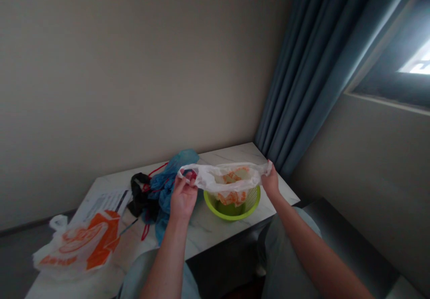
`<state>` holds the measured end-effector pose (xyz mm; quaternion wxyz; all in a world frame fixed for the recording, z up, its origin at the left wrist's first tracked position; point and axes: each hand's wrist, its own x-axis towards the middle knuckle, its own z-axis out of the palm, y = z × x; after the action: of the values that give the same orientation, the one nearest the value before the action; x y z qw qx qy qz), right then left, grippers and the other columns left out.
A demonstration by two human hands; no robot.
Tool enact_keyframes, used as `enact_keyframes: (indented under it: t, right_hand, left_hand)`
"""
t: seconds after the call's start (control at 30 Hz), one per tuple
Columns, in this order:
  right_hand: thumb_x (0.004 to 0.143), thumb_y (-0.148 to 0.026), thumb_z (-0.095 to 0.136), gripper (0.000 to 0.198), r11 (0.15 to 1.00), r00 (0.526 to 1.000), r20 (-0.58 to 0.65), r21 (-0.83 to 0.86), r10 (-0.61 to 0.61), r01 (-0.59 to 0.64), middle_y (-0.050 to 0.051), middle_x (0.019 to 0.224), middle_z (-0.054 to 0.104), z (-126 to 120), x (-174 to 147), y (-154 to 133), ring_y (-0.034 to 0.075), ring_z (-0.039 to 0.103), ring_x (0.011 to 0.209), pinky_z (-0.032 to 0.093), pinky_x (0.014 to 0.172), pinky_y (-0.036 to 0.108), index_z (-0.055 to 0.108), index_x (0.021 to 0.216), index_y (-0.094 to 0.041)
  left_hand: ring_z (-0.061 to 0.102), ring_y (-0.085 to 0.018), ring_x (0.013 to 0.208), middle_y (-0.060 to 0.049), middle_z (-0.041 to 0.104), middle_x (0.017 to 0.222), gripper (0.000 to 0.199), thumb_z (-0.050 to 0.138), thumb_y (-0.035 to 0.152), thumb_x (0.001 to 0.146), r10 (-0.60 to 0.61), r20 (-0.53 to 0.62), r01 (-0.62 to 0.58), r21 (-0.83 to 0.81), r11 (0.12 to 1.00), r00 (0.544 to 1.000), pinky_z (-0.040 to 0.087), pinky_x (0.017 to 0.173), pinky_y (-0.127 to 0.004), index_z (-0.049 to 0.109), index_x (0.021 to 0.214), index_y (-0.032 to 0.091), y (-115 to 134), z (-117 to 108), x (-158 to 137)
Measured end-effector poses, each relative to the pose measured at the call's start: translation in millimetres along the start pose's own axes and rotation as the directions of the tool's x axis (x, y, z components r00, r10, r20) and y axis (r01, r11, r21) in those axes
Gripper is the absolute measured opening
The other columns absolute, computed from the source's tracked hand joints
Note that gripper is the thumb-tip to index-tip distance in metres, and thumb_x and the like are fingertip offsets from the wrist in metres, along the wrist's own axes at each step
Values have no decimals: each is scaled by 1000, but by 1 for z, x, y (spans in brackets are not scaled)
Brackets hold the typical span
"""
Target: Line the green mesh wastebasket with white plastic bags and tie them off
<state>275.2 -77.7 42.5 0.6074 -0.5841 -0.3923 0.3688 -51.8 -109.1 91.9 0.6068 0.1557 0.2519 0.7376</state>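
A white plastic bag with orange print is stretched sideways between my two hands, its mouth spread wide. My left hand grips the handle at the left end, fingers closed on the plastic. At the right end, my right hand is closed on the other handle. The bag's lower part hangs over a lime-green plastic basket on the table and hides part of its inside. Just left of my left hand lies a heap of crumpled blue plastic bags with red drawstrings.
A marble-patterned table stands against the wall. On its left are a black plastic bag, a printed sheet and another white bag with orange print. A blue curtain hangs behind the right corner.
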Motion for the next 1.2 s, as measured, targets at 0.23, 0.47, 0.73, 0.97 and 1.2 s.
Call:
enact_keyframes:
  t: [0.23,0.47,0.73,0.97,1.2]
  right_hand:
    - [75,-26,57,22,932,958,-51,-251,-283,262,9,110,59,9,-15,-19,24,57,104,40,105,40,69,92,-21]
    - [84,-48,51,29,876,980,-158,447,-124,183,1,124,64,3,-14,-47,20,57,118,48,93,34,63,103,-30]
    - [77,-41,61,20,816,996,-90,574,-18,67,-2,82,65,4,-9,-52,19,65,83,51,85,35,50,87,-28]
    - [93,-42,48,16,932,936,149,-129,-318,337,0,75,55,34,-28,-65,18,52,69,42,70,31,43,90,-26]
    - [96,-41,48,17,862,854,460,-303,-241,407,-1,67,56,66,-38,-48,18,49,58,31,59,30,46,89,-26]
  left_hand:
    - [65,-14,93,-5,70,115,73,70,18,77,4,131,-49,346,937,991,49,83,-24,45,144,35,-6,-4,-3]
    - [57,-25,120,-7,64,128,63,75,16,70,199,189,-269,788,554,962,42,106,-36,59,131,26,-25,-17,-1]
    - [57,-34,121,-10,67,115,68,75,12,67,317,80,-205,901,382,945,32,114,-47,57,131,26,-35,-19,-9]
    - [52,-31,122,-14,60,122,27,62,24,86,360,537,-589,807,43,763,36,110,-46,66,112,21,-39,-5,-20]
    - [46,-24,133,-9,52,142,27,48,21,96,86,769,-772,635,6,633,36,114,-46,63,118,25,-55,11,-34]
